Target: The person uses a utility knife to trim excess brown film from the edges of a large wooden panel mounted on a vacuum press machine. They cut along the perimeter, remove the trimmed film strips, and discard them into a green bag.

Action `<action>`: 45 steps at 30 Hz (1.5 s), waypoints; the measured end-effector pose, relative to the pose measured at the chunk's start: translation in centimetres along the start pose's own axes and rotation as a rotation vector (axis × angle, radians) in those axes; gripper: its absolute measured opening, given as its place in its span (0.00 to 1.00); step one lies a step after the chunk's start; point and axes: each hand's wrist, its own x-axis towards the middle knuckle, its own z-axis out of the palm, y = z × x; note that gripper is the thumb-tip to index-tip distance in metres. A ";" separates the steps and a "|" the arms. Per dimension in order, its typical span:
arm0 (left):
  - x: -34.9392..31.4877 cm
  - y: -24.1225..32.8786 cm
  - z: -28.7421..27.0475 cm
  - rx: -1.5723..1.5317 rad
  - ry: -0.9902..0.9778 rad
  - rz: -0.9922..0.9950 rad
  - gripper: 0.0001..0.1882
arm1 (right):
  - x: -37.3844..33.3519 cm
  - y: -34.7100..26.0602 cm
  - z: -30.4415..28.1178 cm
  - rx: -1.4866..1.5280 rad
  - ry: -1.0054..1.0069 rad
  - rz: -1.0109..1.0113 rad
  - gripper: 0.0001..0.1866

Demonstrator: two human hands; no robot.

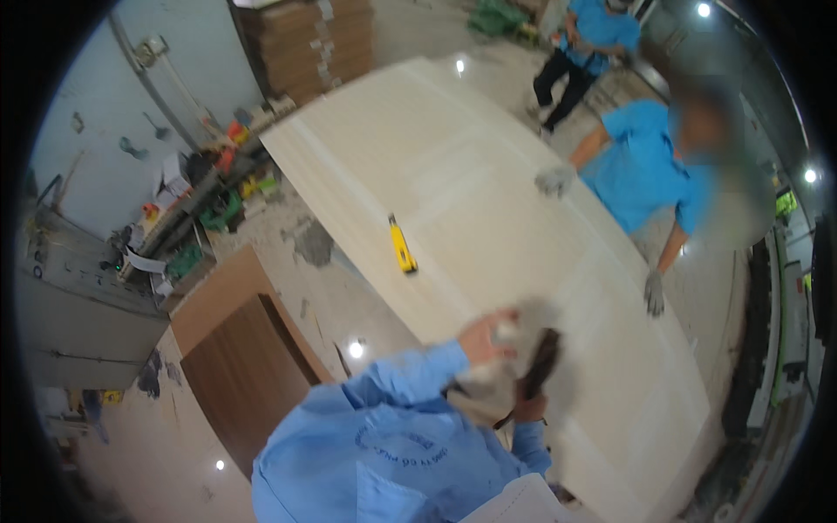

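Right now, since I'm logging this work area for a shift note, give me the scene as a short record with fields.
Surface: large pale flat panel
Left hand: over the panel, seemingly holding a small pale object, blurred
Right hand: closed grip on a long dark brown object, kind unclear
Loose tool: slim yellow hand tool, lying on the panel
Co-worker: bright blue top, grey-gloved hands at the panel's right edge
Farther back: second person, blue top, black trousers
Left of panel: flat dark brown board
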 end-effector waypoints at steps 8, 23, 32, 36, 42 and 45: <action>0.3 -13.9 -12.6 0.484 0.934 -0.311 0.35 | -18.6 19.5 -21.0 -0.202 1.297 0.924 0.34; 1.5 -17.5 -14.2 0.773 0.796 -0.679 0.45 | -35.2 24.2 -0.9 0.540 0.471 1.657 0.20; 1.3 -17.2 -14.8 0.769 0.743 -0.652 0.33 | -24.8 25.6 -1.8 0.510 0.357 1.268 0.14; 0.7 -19.6 -15.6 0.772 0.717 -0.603 0.25 | -22.6 24.9 -1.9 0.437 0.280 1.271 0.18; -0.5 -25.1 -17.0 0.322 0.994 -0.352 0.23 | -21.7 23.6 -0.5 -0.163 -0.002 1.258 0.21; -3.6 -25.8 -18.0 -0.036 1.250 -0.422 0.23 | -21.2 24.1 -0.1 -0.233 -0.152 1.101 0.21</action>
